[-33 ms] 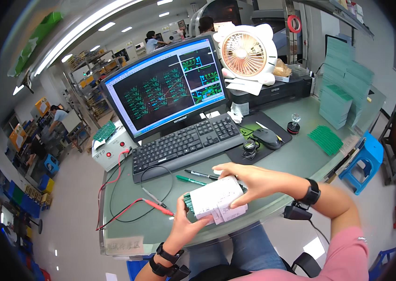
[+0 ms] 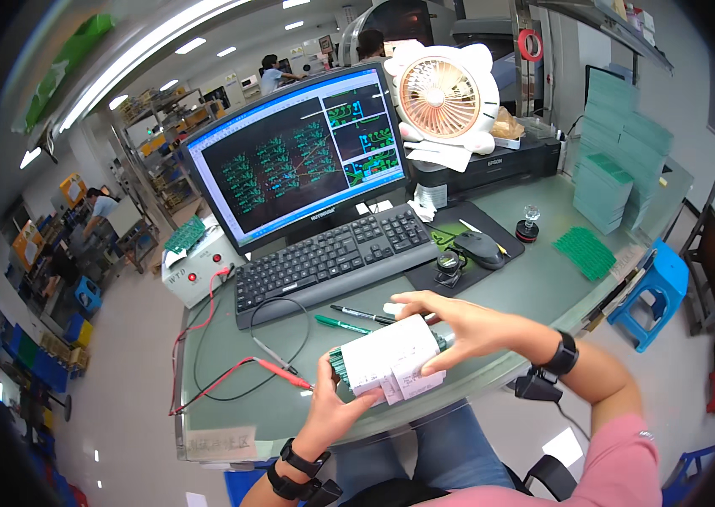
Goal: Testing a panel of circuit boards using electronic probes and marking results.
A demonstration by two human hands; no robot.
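Note:
A stack of green circuit boards (image 2: 338, 367) is wrapped in a white paper sleeve with handwriting (image 2: 387, 355), held tilted above the near edge of the bench. My left hand (image 2: 336, 404) is closed on its left and lower side, thumb on the paper. Around its right end curls my right hand (image 2: 467, 329), the thumb pressing the paper and the fingers over the far side. A pale patch shows between thumb and forefinger; I cannot make out what it is. Just beyond the bundle lie a green pen (image 2: 342, 324) and a black pen (image 2: 361, 313).
A keyboard (image 2: 336, 258), monitor (image 2: 290, 160) and mouse (image 2: 480, 247) stand beyond my hands. Red and black test leads (image 2: 277, 372) lie to the left, by a white box (image 2: 197, 270). Green boards (image 2: 586, 252) and a stamp (image 2: 527, 226) are on the right.
The view has shifted slightly. A pale patch now shows between my right thumb and forefinger, and a white bit by the right fingertips. Both hands stay on the bundle.

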